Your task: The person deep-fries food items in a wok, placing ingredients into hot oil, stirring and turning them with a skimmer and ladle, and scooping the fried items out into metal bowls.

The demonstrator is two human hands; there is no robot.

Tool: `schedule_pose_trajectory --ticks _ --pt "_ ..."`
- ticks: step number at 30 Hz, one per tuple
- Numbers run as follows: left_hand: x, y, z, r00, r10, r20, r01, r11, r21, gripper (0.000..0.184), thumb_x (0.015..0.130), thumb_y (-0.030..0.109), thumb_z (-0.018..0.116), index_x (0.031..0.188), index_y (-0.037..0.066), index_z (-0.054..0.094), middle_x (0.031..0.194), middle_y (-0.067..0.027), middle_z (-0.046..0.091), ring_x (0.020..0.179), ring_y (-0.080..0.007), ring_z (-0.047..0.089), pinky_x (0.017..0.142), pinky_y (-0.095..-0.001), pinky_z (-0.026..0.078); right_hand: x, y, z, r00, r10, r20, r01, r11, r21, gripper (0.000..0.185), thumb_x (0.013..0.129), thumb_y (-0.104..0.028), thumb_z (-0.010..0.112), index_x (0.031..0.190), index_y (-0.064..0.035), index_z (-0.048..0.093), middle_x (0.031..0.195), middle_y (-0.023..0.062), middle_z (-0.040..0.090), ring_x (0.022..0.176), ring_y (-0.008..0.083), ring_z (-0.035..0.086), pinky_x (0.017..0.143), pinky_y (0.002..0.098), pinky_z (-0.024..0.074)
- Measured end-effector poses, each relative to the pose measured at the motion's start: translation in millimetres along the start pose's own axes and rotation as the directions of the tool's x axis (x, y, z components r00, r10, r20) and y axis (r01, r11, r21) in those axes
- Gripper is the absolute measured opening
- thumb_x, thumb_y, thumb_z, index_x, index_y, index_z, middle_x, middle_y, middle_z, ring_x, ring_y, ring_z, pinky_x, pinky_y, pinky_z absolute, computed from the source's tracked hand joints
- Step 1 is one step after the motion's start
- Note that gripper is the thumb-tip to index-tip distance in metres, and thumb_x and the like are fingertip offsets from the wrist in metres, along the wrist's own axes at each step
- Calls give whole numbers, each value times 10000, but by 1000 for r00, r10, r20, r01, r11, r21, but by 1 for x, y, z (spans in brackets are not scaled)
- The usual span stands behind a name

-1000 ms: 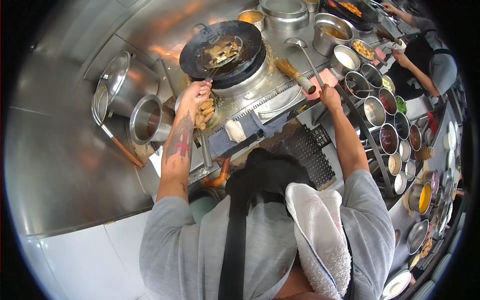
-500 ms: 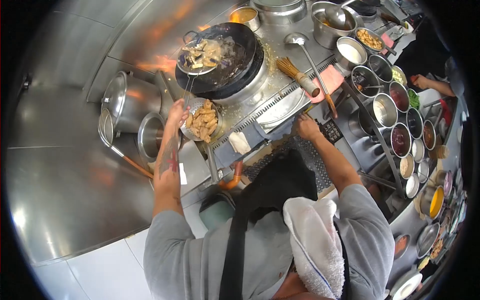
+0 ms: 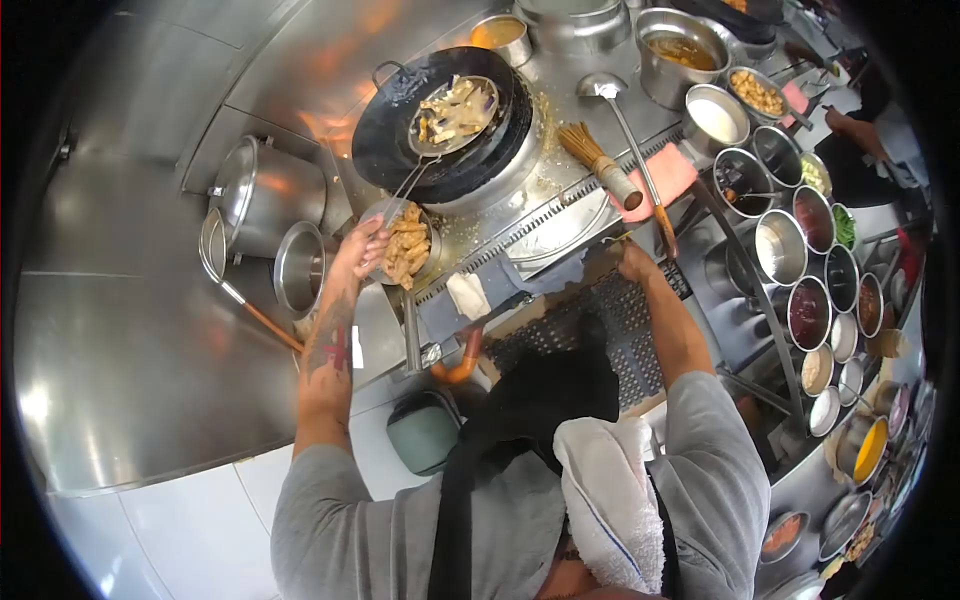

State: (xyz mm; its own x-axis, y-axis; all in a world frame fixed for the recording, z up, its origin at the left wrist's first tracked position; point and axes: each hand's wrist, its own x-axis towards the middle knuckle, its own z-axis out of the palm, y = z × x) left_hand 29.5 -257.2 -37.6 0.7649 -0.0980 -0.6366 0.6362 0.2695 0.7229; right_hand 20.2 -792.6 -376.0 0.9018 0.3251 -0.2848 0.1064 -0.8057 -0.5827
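My left hand (image 3: pixel 362 248) is closed around the wire handle of a strainer (image 3: pixel 453 118). Fried pieces, pale with some dark purple skin, lie in the strainer, which is held over the black wok (image 3: pixel 385 135). Below that hand, browned fried pieces (image 3: pixel 408 248) fill a perforated ladle (image 3: pixel 432 262) whose handle points toward me. At the stove's front edge, my right hand (image 3: pixel 637 262) has its fingers curled at something I cannot make out. Just beyond it lie a long-handled ladle (image 3: pixel 630 130) and a bamboo brush (image 3: pixel 597 160) beside a pink cloth (image 3: pixel 665 180).
A lidded pot (image 3: pixel 275 190) and a steel bowl (image 3: pixel 300 268) stand at left. A wooden-handled skimmer (image 3: pixel 250 300) leans there. Several ingredient containers (image 3: pixel 780 247) line the right counter. A folded white cloth (image 3: pixel 468 296) lies on the front ledge. Another person's arm (image 3: pixel 855 130) shows at upper right.
The strainer has moved right and toward the wok's middle. Steam and flames have lessened. My right hand stays at the stove edge. A ladle in the back right pot is gone from view.
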Motion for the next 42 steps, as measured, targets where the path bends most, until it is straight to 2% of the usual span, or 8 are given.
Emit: schedule_pose_trajectory --ticks 2,9,18,22,30,33,37,42 --pt "-1 -13 11 999 44 18 -43 998 -53 142 959 262 518 917 140 460 611 29 424 376 -34 293 294 -180 193 -56 -17 0 963 -78 -259 105 990 95 460 773 -158 602 1197 4 529 1168 254 579 1113 366 557 945 413 445" --pt "-46 11 39 975 216 47 -219 972 83 131 971 135 435 998 11 467 736 -36 465 464 -41 344 331 -185 236 -278 -23 141 785 532 317 -485 846 -220 410 753 -204 553 1096 5 636 1198 253 578 1139 359 559 955 408 462" --pt "-158 -59 -89 944 322 -66 -313 820 -480 113 958 87 395 1023 -6 396 786 -102 474 478 -55 341 342 -184 255 -474 -31 278 797 528 295 -553 833 4 447 728 -273 693 1149 -128 651 1101 111 672 1007 255 641 851 373 500" --pt "-255 -100 -139 864 362 -352 -466 837 -285 106 954 81 399 1004 -12 403 808 -131 499 478 -78 358 347 -196 246 -482 -13 295 757 564 329 -617 784 74 435 742 -216 634 1161 -101 630 1113 140 640 1030 269 592 904 367 461" --pt "-264 -147 -201 910 168 -380 -395 632 -667 181 958 147 427 1092 25 420 938 -228 571 489 -141 431 385 -230 351 -422 -160 173 884 420 205 -394 906 -157 442 772 -205 523 1172 -39 612 1158 235 606 1126 365 558 964 412 441" --pt "-225 -163 -252 943 292 -161 -316 628 -711 261 963 178 448 1173 36 384 971 -231 575 485 -136 438 363 -221 332 -401 -153 164 944 284 167 -264 955 -135 412 783 -215 529 1134 -19 624 1134 227 619 1091 362 577 943 401 455" --pt "-264 -124 -230 883 305 -357 -460 713 -530 265 968 150 370 1213 58 335 967 -176 594 448 -93 366 311 -199 217 -406 -136 178 976 176 132 -159 979 -130 407 793 -215 534 1120 10 622 1125 212 629 1083 349 585 943 370 456" --pt "-287 -140 -222 861 336 -382 -485 771 -413 158 973 145 351 1101 54 346 955 -141 611 443 -82 359 300 -198 197 -457 -172 185 900 395 183 -381 918 -110 425 773 -205 526 1144 -25 626 1157 233 610 1110 368 570 962 393 442"
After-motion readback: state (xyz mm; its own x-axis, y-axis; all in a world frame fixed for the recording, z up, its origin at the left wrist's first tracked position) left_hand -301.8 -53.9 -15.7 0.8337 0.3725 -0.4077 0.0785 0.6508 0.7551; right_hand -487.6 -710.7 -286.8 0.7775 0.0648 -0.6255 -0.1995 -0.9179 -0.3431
